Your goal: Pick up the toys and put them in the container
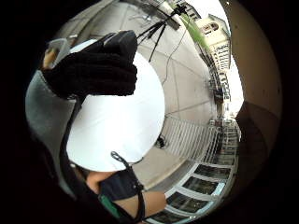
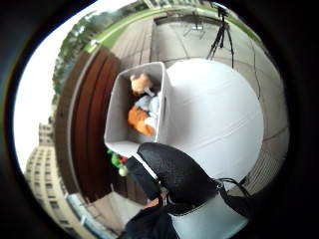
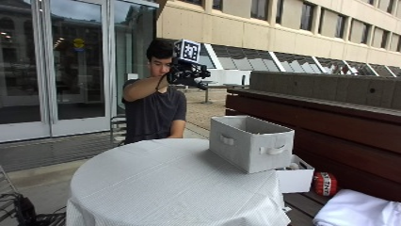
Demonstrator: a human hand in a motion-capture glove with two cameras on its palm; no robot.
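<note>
A grey fabric container [image 3: 251,143] stands on the round white table [image 3: 169,188], near its edge by the wooden bench. In the thumb side view the container [image 2: 115,119] holds an orange toy [image 2: 139,120], a pale toy and another orange-brown toy [image 2: 140,82]. My gloved right hand [image 3: 187,73] is raised high in front of the person's face, well above and behind the table. Its black fingers [image 1: 93,70] are curled over with nothing between them, and the thumb [image 2: 174,174] lies across. No toy shows on the tabletop [image 2: 214,114].
A small white box [image 3: 296,179] sits on the bench beside the table, with a red object [image 3: 324,183] and white cloth [image 3: 357,209] next to it. Green and red things [image 2: 118,160] lie below the container. A tripod [image 2: 222,32] stands on the paving beyond the table.
</note>
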